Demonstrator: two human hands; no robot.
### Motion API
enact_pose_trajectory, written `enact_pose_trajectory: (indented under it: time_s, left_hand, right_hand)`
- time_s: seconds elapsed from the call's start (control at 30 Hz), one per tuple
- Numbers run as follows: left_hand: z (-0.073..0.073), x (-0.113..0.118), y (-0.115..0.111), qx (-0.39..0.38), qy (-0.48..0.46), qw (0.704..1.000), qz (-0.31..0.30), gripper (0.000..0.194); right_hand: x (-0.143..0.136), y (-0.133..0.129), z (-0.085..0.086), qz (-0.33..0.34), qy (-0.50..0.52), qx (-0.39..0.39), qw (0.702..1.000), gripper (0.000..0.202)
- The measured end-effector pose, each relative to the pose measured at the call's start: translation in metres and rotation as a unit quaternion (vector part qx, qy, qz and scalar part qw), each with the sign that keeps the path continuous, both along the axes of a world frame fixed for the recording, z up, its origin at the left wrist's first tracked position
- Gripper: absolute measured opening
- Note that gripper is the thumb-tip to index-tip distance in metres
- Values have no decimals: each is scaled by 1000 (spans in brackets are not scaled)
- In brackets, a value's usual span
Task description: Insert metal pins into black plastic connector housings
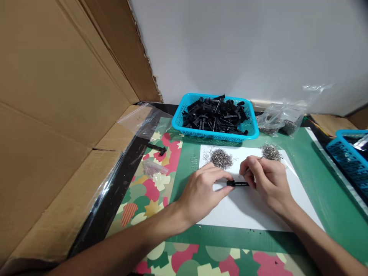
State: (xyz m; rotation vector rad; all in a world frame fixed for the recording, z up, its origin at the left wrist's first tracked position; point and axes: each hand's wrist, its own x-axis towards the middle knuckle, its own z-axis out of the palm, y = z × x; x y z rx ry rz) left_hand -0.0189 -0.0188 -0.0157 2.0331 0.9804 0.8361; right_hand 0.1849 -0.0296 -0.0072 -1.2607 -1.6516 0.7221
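Note:
My left hand (202, 188) pinches one end of a slim black plastic part (240, 184) between thumb and forefinger, over a white sheet (244, 211). Closed at the part's other end is my right hand (268, 178), its fingers around a thin metal tool (246, 173) that looks like tweezers; most of it is hidden. Just beyond the hands lie two heaps of tiny metal pieces, a left heap (221, 158) and a right heap (270, 152). The right end of the black part is covered by my right fingers.
A blue basket (215, 135) full of black parts stands at the back, with clear plastic bags (283, 117) beside it. Another blue basket (349, 163) is at the right edge. One black part (157, 148) and a small bag (155, 168) lie left. Cardboard (57, 96) walls the left side.

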Motion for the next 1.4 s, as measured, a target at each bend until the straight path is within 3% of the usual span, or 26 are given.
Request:
enact_pose_trajectory:
  time_s: [0.23,0.77,1.07,1.27,1.4]
  left_hand:
    - [-3,0,-1,44,11,999,-16,16]
    - [-5,2,-4,91,21,996,-13,7]
    - [-5,2,-6,97,27,995,-17,12]
    - [-7,0,-3,87,18,996,-26,13]
    - [-4,-1,0,81,-4,997,-17,14]
  right_hand:
    - [-10,-2,-6,26,-7,-22,999,54]
    - [-12,-5,-10,35,-60,68,995,52]
    - [-12,-5,-9,65,-86,95,990,50]
    - [-15,-5,-12,80,-23,62,995,52]
    - [-9,-4,-12,3,78,4,997,59]
